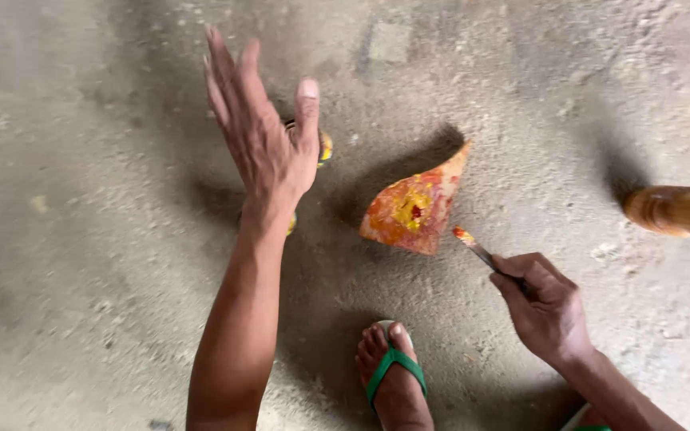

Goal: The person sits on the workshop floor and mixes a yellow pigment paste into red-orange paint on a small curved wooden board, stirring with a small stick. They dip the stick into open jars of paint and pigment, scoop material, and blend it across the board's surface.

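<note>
1. While the right hand [549, 307] holds its fingers clamped on a thin paintbrush with an orange-and-yellow loaded tip [473, 246], that tip hovers just beside the near right edge of a wedge-shaped terracotta shard smeared with red, orange and yellow paint [410, 209], which lies on the grey concrete floor [81, 239].
2. Judging by this, the brush is between strokes; loading or dabbing calls for a short, steady reach.
3. Left hand [265, 132] is raised, fingers apart, holding nothing.
4. Behind it, a small round paint-stained container [323, 148] is mostly hidden; its contents cannot be told.
5. Near: a foot in a green flip-flop [393, 375]. Far right: a round wooden post [676, 211].
</note>
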